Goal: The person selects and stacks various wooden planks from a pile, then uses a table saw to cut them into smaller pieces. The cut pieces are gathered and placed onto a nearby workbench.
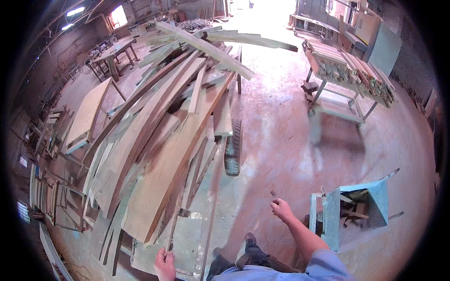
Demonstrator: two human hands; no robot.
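Note:
A big heap of long wooden planks (159, 136) lies on a wheeled cart, whose black tyre (233, 147) shows at its right side. My left hand (164, 264) grips the near end of a thin board (154, 253) at the bottom of the heap. To the right of the heap my right hand (282, 209) is raised over the floor, its fingers closed on a small dark stick-like piece (273, 193). My dark shoes (248, 243) stand between the two hands.
A pale blue metal bin (361, 206) with wood scraps stands just right of my right arm. A trolley stacked with sawn timber (349, 70) is at the back right. Workbenches (112, 54) and a leaning board stand at the left. Concrete floor (281, 117) runs through the middle.

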